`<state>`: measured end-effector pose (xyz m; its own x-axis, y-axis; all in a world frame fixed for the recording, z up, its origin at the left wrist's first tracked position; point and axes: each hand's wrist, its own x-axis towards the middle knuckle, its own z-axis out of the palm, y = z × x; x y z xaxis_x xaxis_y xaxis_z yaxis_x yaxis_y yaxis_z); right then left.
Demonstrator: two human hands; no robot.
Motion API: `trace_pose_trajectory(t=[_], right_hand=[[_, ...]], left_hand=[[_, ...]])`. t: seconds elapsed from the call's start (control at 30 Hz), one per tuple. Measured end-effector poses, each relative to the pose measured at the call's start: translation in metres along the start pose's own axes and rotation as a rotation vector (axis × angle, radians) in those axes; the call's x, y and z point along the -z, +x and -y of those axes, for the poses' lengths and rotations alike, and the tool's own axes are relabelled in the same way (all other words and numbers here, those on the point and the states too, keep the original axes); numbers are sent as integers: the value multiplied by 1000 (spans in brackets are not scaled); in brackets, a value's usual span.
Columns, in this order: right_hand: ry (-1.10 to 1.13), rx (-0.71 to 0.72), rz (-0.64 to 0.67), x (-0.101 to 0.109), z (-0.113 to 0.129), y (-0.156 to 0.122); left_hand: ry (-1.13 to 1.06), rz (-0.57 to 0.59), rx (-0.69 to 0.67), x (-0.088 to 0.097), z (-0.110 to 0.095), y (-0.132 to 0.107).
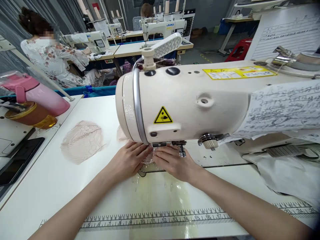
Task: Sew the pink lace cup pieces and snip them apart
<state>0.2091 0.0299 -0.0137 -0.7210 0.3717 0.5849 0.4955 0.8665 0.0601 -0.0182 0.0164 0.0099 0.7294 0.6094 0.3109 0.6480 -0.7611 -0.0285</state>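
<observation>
A sewing machine [185, 103] spans the middle of the view, its needle area hidden beneath the head. My left hand [128, 158] lies beside the machine's left end, fingers bent and pressed on a pale pink piece of lace fabric [149, 158]. From the other side, my right hand [172, 160] pinches the same fabric with curled fingers; the fingertips of both hands are partly covered by the machine head. Only a small part of the fabric shows between them. Another pale pink lace piece [83, 141] rests flat on the table to the left.
A printed ruler scale [160, 220] runs along the table's front [112, 203]. At left are a pink bottle [45, 93], an amber cup [32, 115] and a dark phone [20, 163]. White cloth [287, 173] lies at right. Another person [50, 60] sits at a machine behind.
</observation>
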Motion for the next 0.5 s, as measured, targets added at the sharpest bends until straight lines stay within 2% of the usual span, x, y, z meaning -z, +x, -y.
trace_pose_trajectory(t=[0.23, 0.5], right_hand=[[-64, -104, 69, 8, 3, -3], [-160, -115, 138, 9, -2, -6]], left_hand=[[90, 7, 45, -4, -9, 1], [161, -29, 80, -2, -18, 5]])
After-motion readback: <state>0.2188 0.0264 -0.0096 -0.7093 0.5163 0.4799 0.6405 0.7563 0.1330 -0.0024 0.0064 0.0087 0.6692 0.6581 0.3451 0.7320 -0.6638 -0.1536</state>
